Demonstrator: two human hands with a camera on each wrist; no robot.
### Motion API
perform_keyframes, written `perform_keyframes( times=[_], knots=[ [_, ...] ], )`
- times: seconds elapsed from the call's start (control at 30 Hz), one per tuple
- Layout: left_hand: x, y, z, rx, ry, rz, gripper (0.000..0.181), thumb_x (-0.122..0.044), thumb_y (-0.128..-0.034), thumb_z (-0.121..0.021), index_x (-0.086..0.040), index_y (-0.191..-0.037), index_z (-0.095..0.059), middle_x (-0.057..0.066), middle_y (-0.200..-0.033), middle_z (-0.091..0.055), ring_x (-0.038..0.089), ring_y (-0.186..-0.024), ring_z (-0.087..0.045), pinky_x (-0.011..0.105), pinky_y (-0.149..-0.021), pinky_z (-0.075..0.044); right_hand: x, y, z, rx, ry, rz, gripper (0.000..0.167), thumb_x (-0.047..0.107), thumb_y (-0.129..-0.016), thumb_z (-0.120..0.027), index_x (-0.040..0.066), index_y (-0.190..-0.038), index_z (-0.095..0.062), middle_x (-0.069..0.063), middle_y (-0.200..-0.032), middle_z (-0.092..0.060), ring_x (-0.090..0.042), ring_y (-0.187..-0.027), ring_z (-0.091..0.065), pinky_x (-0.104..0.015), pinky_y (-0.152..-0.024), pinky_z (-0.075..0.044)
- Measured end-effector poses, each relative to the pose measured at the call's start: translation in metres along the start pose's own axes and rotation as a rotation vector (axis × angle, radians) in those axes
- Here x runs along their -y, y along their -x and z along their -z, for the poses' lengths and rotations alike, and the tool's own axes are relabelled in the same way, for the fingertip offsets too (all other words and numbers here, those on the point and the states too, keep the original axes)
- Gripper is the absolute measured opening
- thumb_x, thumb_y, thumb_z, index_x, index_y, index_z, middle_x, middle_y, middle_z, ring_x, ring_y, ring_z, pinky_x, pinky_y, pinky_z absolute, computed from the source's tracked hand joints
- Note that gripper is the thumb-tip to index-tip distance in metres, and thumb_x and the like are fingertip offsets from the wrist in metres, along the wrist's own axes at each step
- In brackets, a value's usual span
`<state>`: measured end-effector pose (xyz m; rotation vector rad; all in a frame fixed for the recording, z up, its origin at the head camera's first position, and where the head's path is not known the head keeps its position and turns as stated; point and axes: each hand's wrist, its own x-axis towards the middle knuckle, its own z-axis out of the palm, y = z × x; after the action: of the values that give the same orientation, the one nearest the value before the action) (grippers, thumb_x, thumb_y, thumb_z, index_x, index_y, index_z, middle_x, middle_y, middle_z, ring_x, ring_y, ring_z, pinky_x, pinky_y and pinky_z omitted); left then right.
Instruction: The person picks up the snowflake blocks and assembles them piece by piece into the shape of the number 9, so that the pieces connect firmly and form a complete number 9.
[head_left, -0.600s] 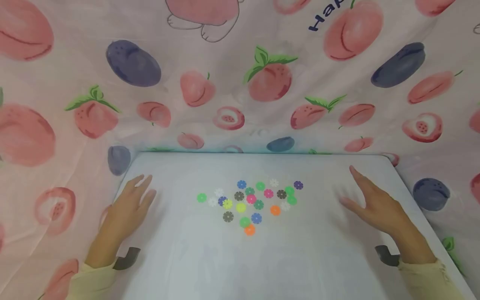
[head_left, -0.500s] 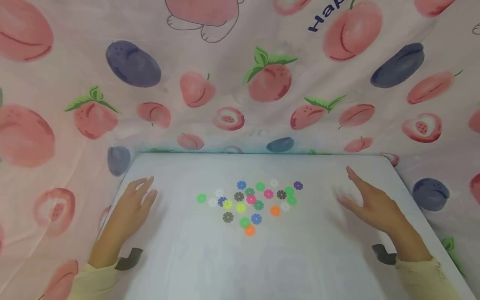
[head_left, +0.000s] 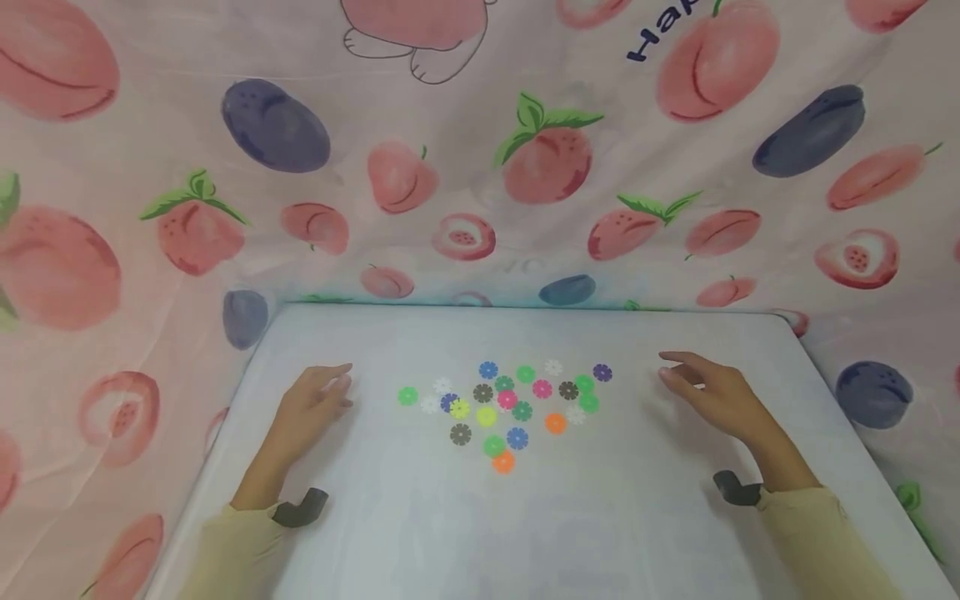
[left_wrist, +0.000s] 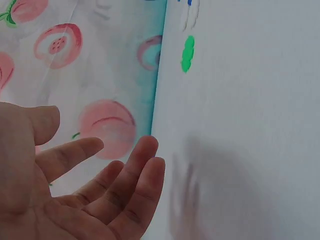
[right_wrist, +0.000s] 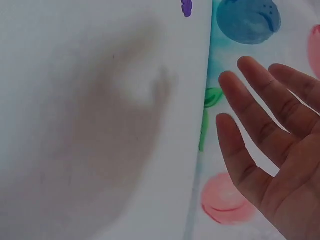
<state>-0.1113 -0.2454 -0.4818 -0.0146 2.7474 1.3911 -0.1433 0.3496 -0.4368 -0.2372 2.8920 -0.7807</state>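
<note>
Several flat, notched plastic discs lie loosely grouped in the middle of the white table, some overlapping; among them are a light green disc [head_left: 407,396], a purple disc [head_left: 602,372] and an orange disc [head_left: 503,462]. To the left of the group my left hand [head_left: 311,410] hovers over the table, fingers relaxed and holding nothing. My right hand [head_left: 716,396] hovers on the other side, also holding nothing, its fingers loosely extended in the right wrist view. Both hands are apart from the discs; nearest the left is the light green disc, nearest the right the purple one.
The white table [head_left: 570,525] has its far edge against a hanging cloth [head_left: 465,108] printed with peaches and plums. This cloth also rises along the left and right sides. A dark curved piece [head_left: 302,508] sticks out at each wrist by the sleeve.
Both hands have moved inward toward the discs, the left to the right and the right to the left. The head view has shifted slightly. The discs lie as before.
</note>
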Motion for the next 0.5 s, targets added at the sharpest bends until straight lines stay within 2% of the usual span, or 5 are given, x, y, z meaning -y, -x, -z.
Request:
perform_keyframes(
  times=[0.03,0.23,0.33,0.5],
  knots=[
    [0.0,-0.002,-0.003,0.015,0.027,0.024,0.057,-0.049,-0.1058,-0.048,-0.009,-0.147,-0.054,0.016,-0.142,-0.05,0.029,-0.101,-0.073,0.022,-0.08,-0.057,0.0,-0.004,-0.001,0.015,-0.016,-0.005,0.055,0.049,-0.105,-0.05,0.011,-0.145,-0.054,-0.019,-0.121,-0.073,-0.038,-0.111,-0.069,-0.056,-0.087,-0.056],
    [0.001,-0.012,-0.019,0.077,0.116,0.142,0.063,-0.062,-0.1,-0.05,-0.018,-0.145,-0.055,0.01,-0.141,-0.054,0.023,-0.099,-0.073,0.033,-0.087,-0.058,-0.001,-0.022,-0.01,0.115,-0.188,-0.048,0.056,0.049,-0.106,-0.046,0.008,-0.143,-0.056,-0.016,-0.119,-0.071,-0.025,-0.102,-0.069,-0.035,-0.083,-0.056],
    [0.002,-0.018,-0.027,0.102,0.136,0.175,0.064,-0.063,-0.098,-0.053,-0.018,-0.143,-0.058,0.011,-0.14,-0.057,0.021,-0.095,-0.073,0.036,-0.088,-0.059,-0.002,-0.03,-0.016,0.153,-0.256,-0.059,0.057,0.048,-0.106,-0.047,0.003,-0.141,-0.057,-0.019,-0.12,-0.068,-0.025,-0.1,-0.066,-0.032,-0.083,-0.056],
    [0.001,-0.027,-0.04,0.125,0.121,0.194,0.058,-0.056,-0.0986,-0.059,-0.016,-0.139,-0.062,0.013,-0.135,-0.064,0.017,-0.087,-0.072,0.031,-0.08,-0.06,-0.002,-0.045,-0.028,0.209,-0.309,-0.118,0.062,0.053,-0.104,-0.048,0.003,-0.14,-0.058,-0.019,-0.126,-0.064,-0.027,-0.106,-0.061,-0.032,-0.085,-0.054]
  ],
)
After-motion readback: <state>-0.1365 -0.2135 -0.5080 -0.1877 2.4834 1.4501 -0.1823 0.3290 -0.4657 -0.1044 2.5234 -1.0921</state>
